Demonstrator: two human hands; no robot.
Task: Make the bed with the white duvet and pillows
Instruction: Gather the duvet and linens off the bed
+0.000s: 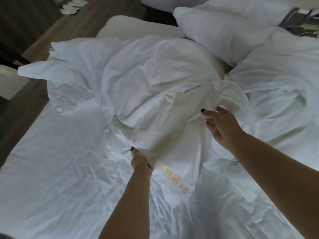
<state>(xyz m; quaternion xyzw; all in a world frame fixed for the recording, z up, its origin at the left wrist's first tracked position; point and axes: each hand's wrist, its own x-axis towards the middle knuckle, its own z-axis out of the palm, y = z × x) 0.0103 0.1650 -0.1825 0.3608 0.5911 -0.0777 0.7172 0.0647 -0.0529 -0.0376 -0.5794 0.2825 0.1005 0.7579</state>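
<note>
Our left hand [140, 160] pinching the white duvet [146, 87] near its gold lettering [172, 176], our right hand [220, 125] with fingers spread, gripping a fold, duvet bunched mid-bed, pillows [212, 35] beyond

My view is dim and bluish, with soft shadows in the sheet's [51, 169] folds; the far right corner smears with motion blur, and edges bend outward.

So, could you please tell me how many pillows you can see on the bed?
2 clearly: one pillow at the top right, another pillow right of it. More may be hidden in the crumpled duvet.
</note>
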